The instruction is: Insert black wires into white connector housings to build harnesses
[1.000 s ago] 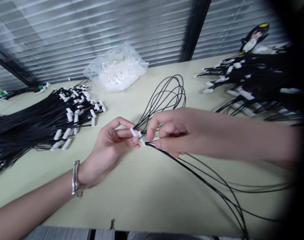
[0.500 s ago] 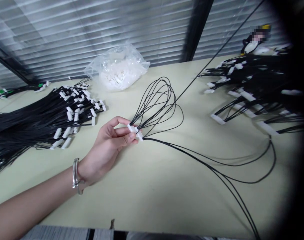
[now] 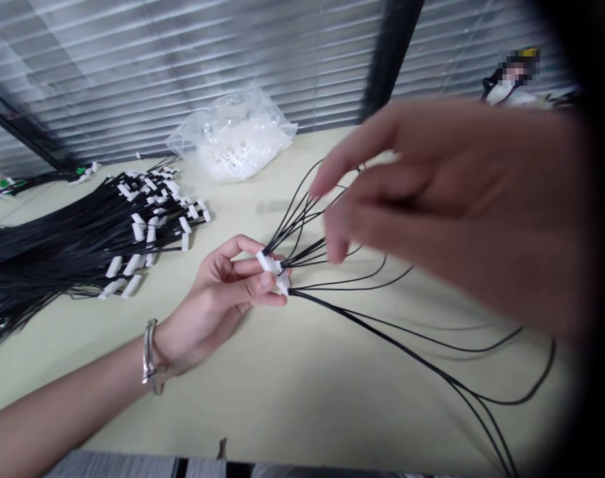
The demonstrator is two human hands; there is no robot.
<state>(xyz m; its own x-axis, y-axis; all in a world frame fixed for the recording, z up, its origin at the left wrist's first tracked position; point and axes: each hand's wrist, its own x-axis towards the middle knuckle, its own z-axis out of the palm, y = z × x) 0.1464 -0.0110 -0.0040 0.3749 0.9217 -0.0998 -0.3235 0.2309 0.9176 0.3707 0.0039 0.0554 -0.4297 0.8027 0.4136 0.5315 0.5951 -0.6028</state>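
My left hand pinches a small group of white connectors between thumb and fingers, above the table. Thin black wires fan out from the connectors in loops to the right. A thicker run of black wires leaves their lower end and curves toward the lower right. Large and blurred, my right hand is close to the camera, in front of the loops. Its index finger and thumb are bent with their tips apart, and I make out nothing between them. It hides part of the wires behind it.
A big bundle of black cables with white connectors lies on the left of the pale table. At the back stands a clear plastic bag of small white parts. A plush toy sits back right, before window blinds.
My right hand has come into view from the right, over the wire loops. The wire drawn taut to the upper right no longer shows. The connectors in my left hand have shifted slightly down and right.
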